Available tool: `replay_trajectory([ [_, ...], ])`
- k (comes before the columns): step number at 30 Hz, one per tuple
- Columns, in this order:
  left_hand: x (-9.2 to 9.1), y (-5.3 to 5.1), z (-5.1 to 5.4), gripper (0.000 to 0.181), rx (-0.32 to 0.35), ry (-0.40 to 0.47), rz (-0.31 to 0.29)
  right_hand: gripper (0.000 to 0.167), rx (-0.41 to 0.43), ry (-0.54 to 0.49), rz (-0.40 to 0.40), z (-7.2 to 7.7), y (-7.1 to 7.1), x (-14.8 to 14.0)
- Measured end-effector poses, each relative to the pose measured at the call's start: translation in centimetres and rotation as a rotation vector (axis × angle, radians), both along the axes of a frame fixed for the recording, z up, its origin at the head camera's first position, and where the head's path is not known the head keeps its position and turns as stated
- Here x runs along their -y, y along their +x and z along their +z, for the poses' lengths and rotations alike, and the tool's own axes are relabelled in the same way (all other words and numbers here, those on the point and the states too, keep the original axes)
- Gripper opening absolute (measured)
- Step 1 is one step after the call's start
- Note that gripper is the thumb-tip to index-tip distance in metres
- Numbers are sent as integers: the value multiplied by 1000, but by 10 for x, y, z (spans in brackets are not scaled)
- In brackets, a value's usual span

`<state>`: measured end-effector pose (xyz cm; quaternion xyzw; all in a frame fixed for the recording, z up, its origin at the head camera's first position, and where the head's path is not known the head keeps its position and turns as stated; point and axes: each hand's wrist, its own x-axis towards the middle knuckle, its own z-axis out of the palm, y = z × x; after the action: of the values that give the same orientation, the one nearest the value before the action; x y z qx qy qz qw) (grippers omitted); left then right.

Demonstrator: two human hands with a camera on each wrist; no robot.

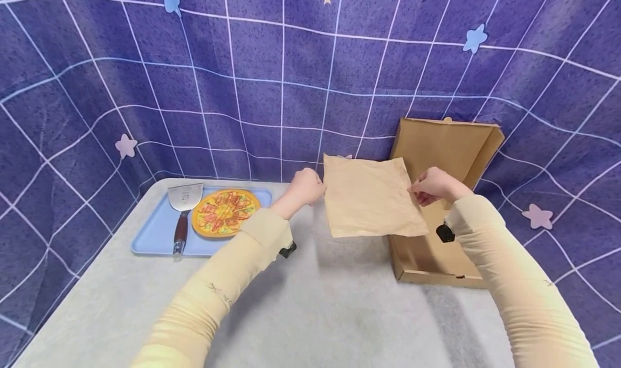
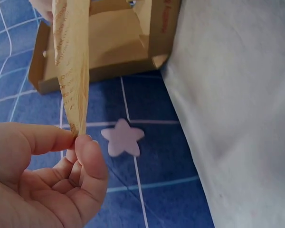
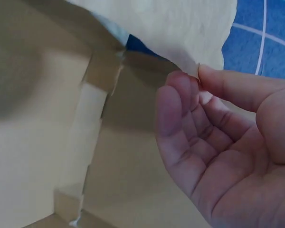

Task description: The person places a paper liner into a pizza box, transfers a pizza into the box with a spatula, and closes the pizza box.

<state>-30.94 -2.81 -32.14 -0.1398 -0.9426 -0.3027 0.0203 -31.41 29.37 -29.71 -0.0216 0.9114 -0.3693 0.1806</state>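
A square sheet of brown paper (image 1: 371, 198) is stretched between the two hands above the table. The left hand (image 1: 308, 186) pinches its left edge between thumb and forefinger, which the left wrist view shows closely, with printed lettering on the paper (image 2: 72, 61). On the opposite side the right hand (image 1: 434, 185) pinches the right edge; in the right wrist view its thumb and fingers meet at a corner of the sheet (image 3: 199, 28). Behind and below the right hand stands an open cardboard pizza box (image 1: 441, 147), its lid raised and its base partly hidden by paper and arm.
At the left a blue tray (image 1: 150, 238) holds a pizza (image 1: 225, 212) and a metal spatula (image 1: 181, 217) with a brown handle. The grey table (image 1: 310, 314) ends at a purple gridded curtain (image 1: 262, 98) with star shapes.
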Motion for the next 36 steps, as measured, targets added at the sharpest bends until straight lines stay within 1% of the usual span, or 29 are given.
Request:
replay_trajectory([
  [4,-12,1,1,48,-16,7,-18,20,10,-26,16,-4,4,-15],
  [9,-25,3,0,48,-33,9,-48,19,35,-74,8,-6,8,-32],
  [11,-30,4,-1,48,-33,15,-64,19,43,-72,4,-7,9,-39],
  [14,-39,5,-2,48,-59,24,-83,19,44,-56,9,-6,10,-49],
  [20,-55,8,-8,47,-98,46,-119,18,69,-64,20,-9,13,-68],
  [25,-65,11,-13,46,-112,46,-123,18,95,-63,17,-15,14,-84],
  [29,-74,13,-18,46,-132,69,-136,18,105,-60,24,-18,16,-94],
  [33,-85,15,-24,45,-131,97,-139,18,99,-34,8,-21,19,-103],
  [36,-94,16,-30,43,-117,97,-121,17,106,-26,-18,-25,20,-110],
])
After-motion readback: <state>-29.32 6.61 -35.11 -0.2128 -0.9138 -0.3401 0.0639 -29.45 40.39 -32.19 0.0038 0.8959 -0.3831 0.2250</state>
